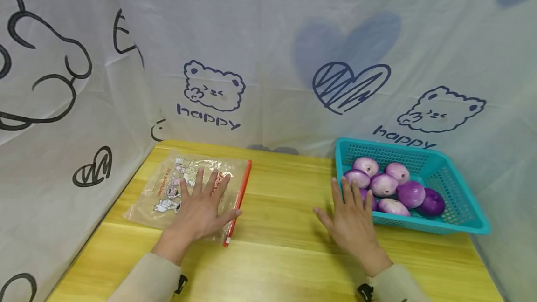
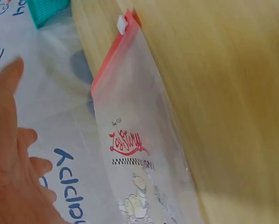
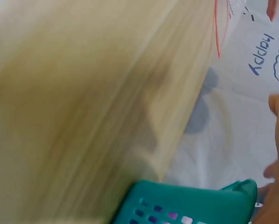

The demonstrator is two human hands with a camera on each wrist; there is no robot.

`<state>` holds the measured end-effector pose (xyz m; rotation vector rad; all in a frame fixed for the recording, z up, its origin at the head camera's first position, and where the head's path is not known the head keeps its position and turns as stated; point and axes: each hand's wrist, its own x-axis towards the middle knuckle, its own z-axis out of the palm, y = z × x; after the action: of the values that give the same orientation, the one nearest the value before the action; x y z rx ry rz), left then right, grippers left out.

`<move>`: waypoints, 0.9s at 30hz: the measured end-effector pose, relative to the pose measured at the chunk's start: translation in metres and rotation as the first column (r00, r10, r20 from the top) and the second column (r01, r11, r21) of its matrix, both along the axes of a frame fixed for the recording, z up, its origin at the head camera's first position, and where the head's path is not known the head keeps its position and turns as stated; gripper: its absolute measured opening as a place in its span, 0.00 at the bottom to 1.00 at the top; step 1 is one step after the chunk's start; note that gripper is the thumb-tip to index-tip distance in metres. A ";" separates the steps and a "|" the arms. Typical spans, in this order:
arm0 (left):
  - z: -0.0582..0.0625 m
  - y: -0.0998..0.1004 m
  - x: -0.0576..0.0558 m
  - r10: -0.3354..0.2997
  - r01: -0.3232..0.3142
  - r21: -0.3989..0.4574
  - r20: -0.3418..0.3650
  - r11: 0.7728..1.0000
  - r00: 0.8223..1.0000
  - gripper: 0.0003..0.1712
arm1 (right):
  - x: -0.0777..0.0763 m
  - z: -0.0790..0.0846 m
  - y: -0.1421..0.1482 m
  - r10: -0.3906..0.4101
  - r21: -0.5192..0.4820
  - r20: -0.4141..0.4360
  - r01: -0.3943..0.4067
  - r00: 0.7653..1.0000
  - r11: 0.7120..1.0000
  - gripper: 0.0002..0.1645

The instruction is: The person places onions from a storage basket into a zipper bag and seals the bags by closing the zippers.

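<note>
My left hand [image 1: 199,213] hovers over a clear zip bag [image 1: 147,204] with fingers spread. The bag lies flat on the table, printed with cartoon figures. A red strip [image 1: 239,199] runs along its right edge, and a white slider [image 2: 122,24] sits at one end. Fingers straight, my right hand [image 1: 352,223] is by the near left corner of a teal basket [image 1: 457,195]; the right wrist view shows it above the table. Several purple onions [image 1: 383,185] lie in the basket, one partly hidden behind my right fingers. Neither hand holds anything.
The yellow wood-grain table [image 1: 285,199] stretches between bag and basket. A pale cloth [image 1: 268,83] with bear and heart drawings hangs behind the table and along its left side. The basket stands near the table's right edge.
</note>
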<state>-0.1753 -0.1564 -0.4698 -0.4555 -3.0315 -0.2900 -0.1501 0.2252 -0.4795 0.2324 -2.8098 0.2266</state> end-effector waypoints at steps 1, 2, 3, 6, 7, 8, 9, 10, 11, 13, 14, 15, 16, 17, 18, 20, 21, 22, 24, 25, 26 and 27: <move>-0.001 -0.001 0.000 0.013 -0.013 0.016 -0.002 1.000 1.000 0.55 | 0.001 -0.001 -0.001 0.022 -0.016 -0.053 -0.023 0.998 1.000 0.52; -0.003 -0.002 0.000 0.026 -0.026 0.026 -0.003 0.999 1.000 0.53 | 0.001 -0.003 -0.003 0.055 -0.036 -0.123 -0.060 0.991 0.998 0.49; -0.005 -0.004 0.001 0.039 -0.039 0.038 -0.001 0.999 0.999 0.52 | 0.002 -0.004 -0.005 0.092 -0.050 -0.195 -0.104 0.976 0.993 0.46; -0.013 -0.010 0.000 0.069 -0.069 0.045 0.021 0.997 0.997 0.50 | 0.005 -0.009 -0.014 0.208 -0.041 -0.385 -0.242 0.899 0.969 0.37; -0.016 -0.012 0.000 0.075 -0.077 0.046 0.033 0.996 0.997 0.50 | 0.006 -0.011 -0.017 0.239 -0.028 -0.416 -0.276 0.877 0.961 0.36; -0.019 -0.014 -0.001 0.081 -0.083 0.045 0.044 0.996 0.996 0.50 | 0.007 -0.013 -0.020 0.261 -0.020 -0.422 -0.297 0.868 0.955 0.35; -0.022 -0.015 -0.001 0.086 -0.088 0.043 0.056 0.995 0.995 0.50 | 0.008 -0.015 -0.023 0.271 -0.015 -0.403 -0.302 0.874 0.953 0.35; -0.025 -0.016 -0.002 0.089 -0.091 0.037 0.069 0.995 0.994 0.51 | 0.010 -0.017 -0.026 0.275 -0.015 -0.372 -0.302 0.887 0.953 0.34; -0.027 -0.016 -0.002 0.090 -0.094 0.036 0.087 0.995 0.992 0.51 | 0.011 -0.018 -0.028 0.271 -0.015 -0.332 -0.293 0.903 0.956 0.34; -0.032 -0.016 -0.002 0.087 -0.090 0.015 0.131 0.996 0.988 0.53 | 0.012 -0.022 -0.030 0.246 -0.026 -0.241 -0.260 0.939 0.965 0.36; -0.034 -0.015 -0.002 0.083 -0.086 0.010 0.158 0.996 0.984 0.53 | 0.013 -0.024 -0.031 0.229 -0.035 -0.197 -0.241 0.953 0.970 0.38; -0.036 -0.014 -0.002 0.078 -0.080 0.004 0.180 0.997 0.981 0.54 | 0.014 -0.025 -0.031 0.212 -0.042 -0.157 -0.221 0.964 0.974 0.39; -0.038 -0.013 -0.002 0.073 -0.074 -0.001 0.202 0.997 0.977 0.54 | 0.014 -0.027 -0.031 0.198 -0.049 -0.124 -0.205 0.972 0.978 0.39; -0.039 -0.011 -0.002 0.070 -0.072 -0.003 0.221 0.997 0.973 0.54 | 0.014 -0.029 -0.030 0.185 -0.055 -0.095 -0.190 0.978 0.980 0.40; -0.041 -0.009 -0.002 0.067 -0.066 -0.011 0.233 0.998 0.970 0.54 | 0.014 -0.030 -0.029 0.174 -0.061 -0.071 -0.178 0.982 0.982 0.40; -0.042 -0.003 -0.002 0.058 -0.058 -0.009 0.251 0.998 0.966 0.54 | 0.014 -0.034 -0.028 0.156 -0.067 -0.032 -0.158 0.987 0.985 0.41; -0.042 0.001 -0.001 0.053 -0.051 -0.015 0.255 0.999 0.966 0.54 | 0.014 -0.036 -0.027 0.147 -0.068 -0.012 -0.148 0.989 0.987 0.41; -0.042 0.005 -0.001 0.047 -0.044 -0.020 0.256 0.999 0.966 0.54 | 0.015 -0.037 -0.026 0.140 -0.071 0.006 -0.140 0.990 0.988 0.41; -0.041 0.014 0.001 0.027 -0.021 -0.024 0.261 0.999 0.965 0.54 | 0.015 -0.040 -0.024 0.124 -0.077 0.046 -0.120 0.991 0.990 0.42; -0.040 0.019 0.003 0.013 -0.007 -0.023 0.264 1.000 0.964 0.54 | 0.016 -0.041 -0.024 0.115 -0.079 0.066 -0.110 0.991 0.991 0.42; -0.039 0.025 0.005 -0.001 0.008 -0.024 0.265 1.000 0.964 0.54 | 0.016 -0.042 -0.023 0.108 -0.082 0.086 -0.101 0.990 0.992 0.43; -0.038 0.030 0.007 -0.014 0.022 -0.025 0.265 0.999 0.964 0.54 | 0.016 -0.043 -0.023 0.101 -0.085 0.108 -0.092 0.989 0.992 0.43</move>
<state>-0.1684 -0.1263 -0.5082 -0.4824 -3.2968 -0.3348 -0.1338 0.2020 -0.5226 0.3480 -2.8956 0.3847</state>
